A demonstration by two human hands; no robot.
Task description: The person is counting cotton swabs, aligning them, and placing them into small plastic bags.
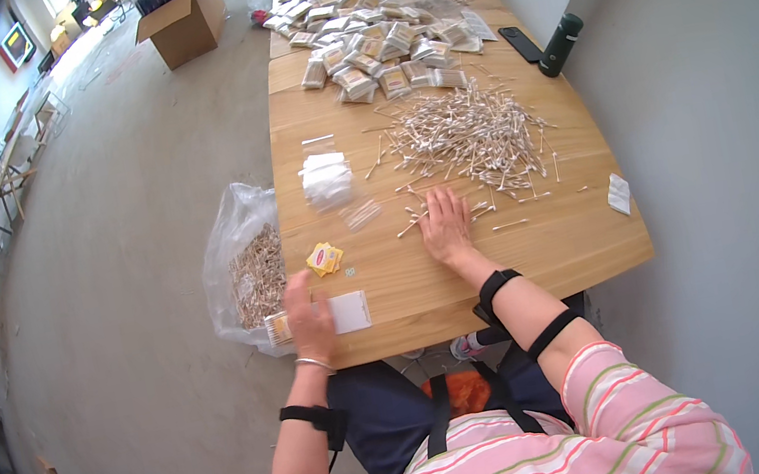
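Left hand (310, 322): down at the near edge of the wooden table (545, 253), fingers curled over a packet of cotton swabs (280, 328) that sits right at that edge, next to a flat white packet (349, 311); the hand is grasping the swab packet.
Right hand (446, 225): flat on the table, palm down, fingers spread and released, holding nothing, fingertips touching the near fringe of the swab pile.
Plastic bag (244, 261): hanging just off the table's left edge, clear, stuffed with more swabs, right beside the left hand.
Yellow labels (325, 259): a small stack on the table, between the two hands and a touch farther in.
Clear sleeve (361, 214): an empty see-through wrapper lying just beyond the labels.
White stack (327, 180): a heap of white wrappers on the table's left half, beyond the clear sleeve.
Loose cotton swabs (468, 135): a big scattered pile across the table's middle, strays trailing toward the right hand.
White tag (619, 193): alone near the table's right edge.
Filled packets (377, 50): dozens heaped on the table's far half, beyond the loose pile.
Dark bottle (561, 44): standing at the table's right edge, level with the packets, a black phone (521, 43) just beside it.
Cardboard box (187, 22): open on the floor, well off the table's far left corner.
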